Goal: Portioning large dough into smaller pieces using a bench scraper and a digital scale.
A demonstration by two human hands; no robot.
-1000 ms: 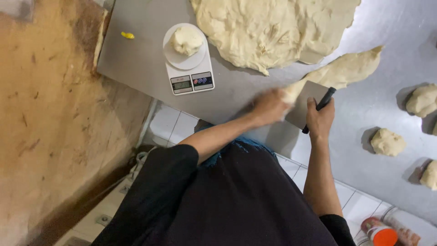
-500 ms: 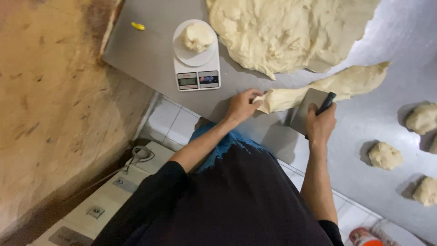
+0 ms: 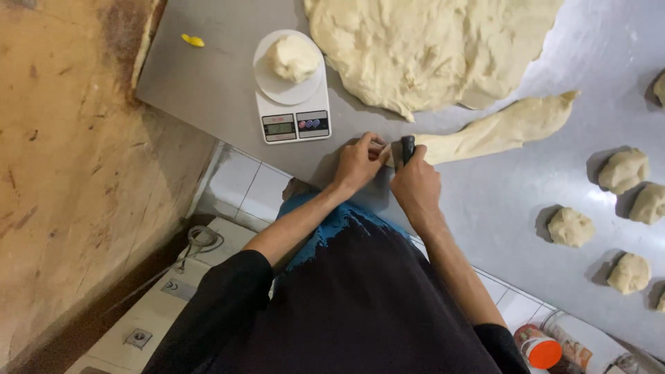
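A long strip of pale dough [image 3: 499,128] lies on the steel table [image 3: 512,201], below a large flat mass of dough [image 3: 429,48]. My right hand [image 3: 414,185] grips a dough scraper by its black handle [image 3: 408,147], set edge-down on the strip's near end. My left hand [image 3: 359,163] pinches that near end of the strip just left of the blade. A white kitchen scale [image 3: 292,118] stands to the left with a lump of dough [image 3: 294,58] on its round plate.
Several rounded dough portions [image 3: 571,226] sit on the table at the right. A small yellow object [image 3: 192,40] lies near the table's far left corner. A brown wall is at left, white tiles and a white appliance below, and an orange-capped container [image 3: 540,346] at bottom right.
My left hand drew the strip's end leftward along the table. My right hand turned the scraper from lying flat to standing on the strip beside my left hand.
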